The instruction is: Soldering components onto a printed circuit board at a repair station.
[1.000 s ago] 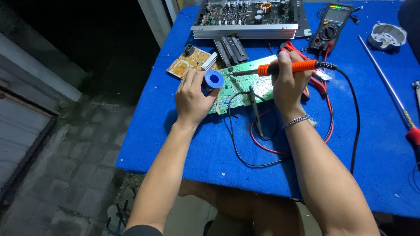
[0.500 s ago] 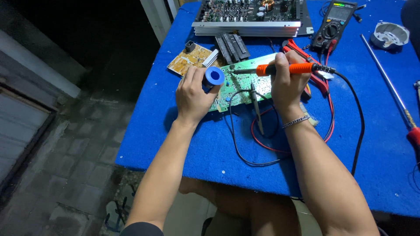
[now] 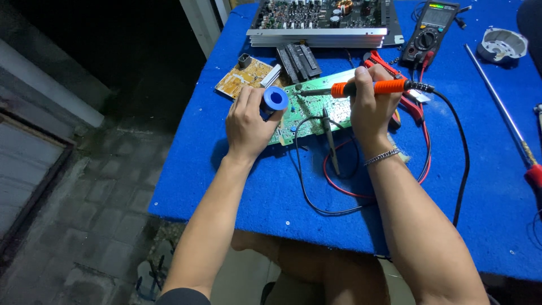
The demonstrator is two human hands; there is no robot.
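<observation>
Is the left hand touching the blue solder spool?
Touching. The head view shows the left hand gripping the blue solder spool between its fingers, above the green circuit board.

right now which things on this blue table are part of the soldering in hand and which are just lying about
In use:
- orange-handled soldering iron in the right hand
- blue solder spool in the left hand
- green circuit board

Lying about:
- yellow circuit board
- black multimeter
- long red-handled screwdriver
- open amplifier chassis
- red pliers
</observation>
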